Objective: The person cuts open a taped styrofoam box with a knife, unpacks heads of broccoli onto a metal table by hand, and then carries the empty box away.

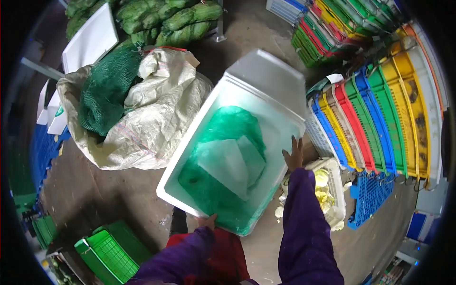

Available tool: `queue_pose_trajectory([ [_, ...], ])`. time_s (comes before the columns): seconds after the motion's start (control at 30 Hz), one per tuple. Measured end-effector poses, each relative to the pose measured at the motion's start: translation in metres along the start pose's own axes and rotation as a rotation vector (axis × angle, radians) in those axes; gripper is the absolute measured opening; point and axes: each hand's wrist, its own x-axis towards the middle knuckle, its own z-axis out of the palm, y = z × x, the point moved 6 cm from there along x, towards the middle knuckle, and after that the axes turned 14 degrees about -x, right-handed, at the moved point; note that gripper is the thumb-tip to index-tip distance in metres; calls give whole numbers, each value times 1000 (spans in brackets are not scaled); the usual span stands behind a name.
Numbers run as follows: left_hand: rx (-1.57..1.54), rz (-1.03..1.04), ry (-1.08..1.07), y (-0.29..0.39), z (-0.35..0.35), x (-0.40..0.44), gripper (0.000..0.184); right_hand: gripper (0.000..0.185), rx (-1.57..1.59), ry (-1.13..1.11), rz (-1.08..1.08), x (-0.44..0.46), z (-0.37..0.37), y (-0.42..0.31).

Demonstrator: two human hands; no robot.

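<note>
A white foam box (178, 166) stands tilted across the middle of the view, in front of my legs. Inside it lie a green plastic bag (228, 121) and pale translucent sheets (223, 159). My left hand (206, 221) is closed on the box's near rim, its fingers partly hidden. At the right side wall, my right hand (295, 154) touches the rim with fingers spread and stretched. A white lid-like panel (268, 76) adjoins the box's far end; whether it is attached I cannot tell.
A large white woven sack (161, 109) holding green netting (107, 90) stands left of the box. Stacked colourful crates (375, 114) line the right. Below them sit a basket with pale leaves (337, 204) and a blue pallet (373, 197). Green crates (111, 251) lie lower left.
</note>
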Motion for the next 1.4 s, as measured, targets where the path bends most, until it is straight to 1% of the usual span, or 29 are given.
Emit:
queue_pose_trajectory([
  [0.03,-38,-103,20,6,2,-4,80,74,63,59,-3,-11,3,5],
  [0.07,220,201,-151,14,-5,20,81,72,128,118,-3,-16,12,15],
  [0.13,120,174,-146,40,-7,14,84,68,480,-119,182,-12,29,41],
  [0.17,-2,54,-125,54,-14,9,85,67,651,-244,274,-8,37,53],
  [0.23,-59,-15,-69,93,-21,-3,89,62,234,-120,266,8,9,54],
  [0.27,-14,-12,58,120,-20,-16,87,60,24,-67,252,12,-1,53],
  [0.3,-26,30,20,116,-41,3,88,54,-100,175,222,12,4,60],
  [0.4,-15,63,14,113,-83,25,90,52,86,168,165,0,-49,-18],
  [0.5,-88,152,-5,103,-127,31,99,53,191,18,-67,-32,-19,-37],
  [0.57,180,391,157,81,-163,42,102,52,321,-275,-127,-59,38,-32],
  [0.6,99,299,163,120,-158,9,107,49,-410,-434,-330,-80,55,-49],
  [0.63,72,270,165,149,-163,-9,108,45,-527,-537,-553,-109,63,-64],
  [0.67,45,241,168,179,-168,-26,110,38,-431,-432,-666,-130,100,-41],
  [0.7,80,277,179,189,-186,-16,109,35,-489,-506,-703,-157,97,-68],
  [0.73,85,303,206,200,-203,2,107,38,-274,-554,-846,-172,148,-36],
  [0.77,91,330,233,213,-220,20,105,41,-184,-577,-619,-194,113,-86],
  [0.8,97,356,261,225,-238,38,103,37,-424,-426,-1101,-223,177,-58],
  [0.83,36,327,268,260,-254,59,102,36,-223,-671,-636,-216,138,-123],
  [0.87,-22,282,272,283,-271,77,101,35,-116,-784,-400,-227,108,-191],
  [0.97,-184,192,296,348,-317,98,94,31,85,-951,-186,-261,69,-343],
  [1.03,-372,239,234,371,-341,141,83,29,87,-1071,-225,-274,49,-456],
  [1.07,-515,250,161,373,-353,174,77,23,-20,-628,-1108,-267,92,-479],
  [1.1,-351,223,217,382,-369,189,78,31,-180,-903,-940,-261,94,-538],
  [1.13,-193,194,266,400,-374,197,79,35,-107,-896,-991,-255,66,-603],
  [1.17,-253,172,281,404,-365,213,79,33,178,-776,-965,-239,68,-645],
  [1.2,-315,156,297,410,-352,228,79,29,353,-1003,-724,-233,75,-679],
  [1.23,-370,140,314,412,-348,241,79,27,395,-1051,-755,-230,62,-727],
  [1.37,104,147,-177,488,-330,202,74,28,510,-1099,-699,-223,61,-820],
  [1.4,167,151,-251,504,-331,195,73,27,474,-1194,-647,-229,54,-840],
])
